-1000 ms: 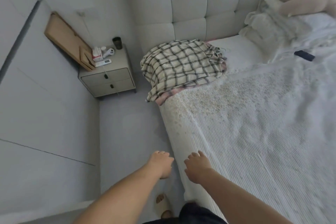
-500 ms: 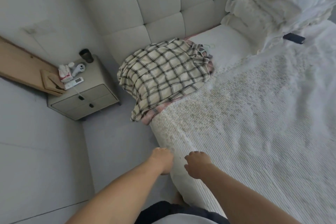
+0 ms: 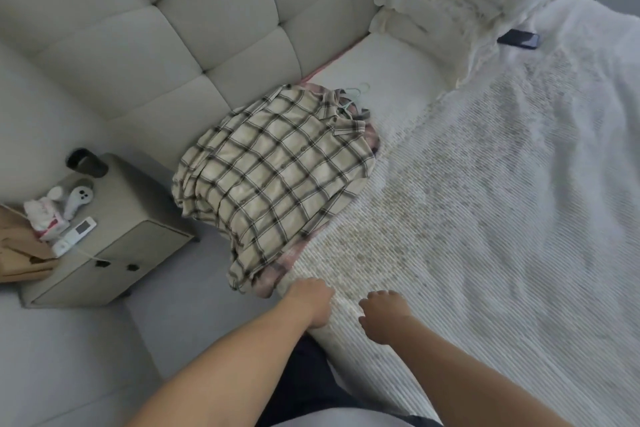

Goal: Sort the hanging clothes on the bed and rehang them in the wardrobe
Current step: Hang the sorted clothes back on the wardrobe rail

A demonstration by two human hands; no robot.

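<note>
1. Cream-and-black plaid button shirt (image 3: 277,177) lay on top of a pile at the bed's left edge, near the headboard, w/ a pink garment (image 3: 277,274) peeking out underneath. Hem hung over the mattress side, prob. because the stack was dumped close to the edge.
2. Pale green hanger hooks (image 3: 356,95) poked out past the collar, so the clothes looked to be on hangers, ready to lift by the hook.
3. Left hand (image 3: 310,302) was just short of the pink hem, fingers curled under, holding nothing as far as visible. Right hand (image 3: 382,315) hovered beside it over the cover, fingers loosely bent, also empty. Likely both were reaching for the pile.
4. White ribbed bedspread (image 3: 502,218) covered the bed; frilled white pillows (image 3: 450,0) and a dark phone (image 3: 518,39) sat further up.
5. Grey tufted headboard (image 3: 194,28) behind; grey two-drawer nightstand (image 3: 114,239) to the left carried a black cup (image 3: 85,163) and a white remote (image 3: 74,236).
</note>
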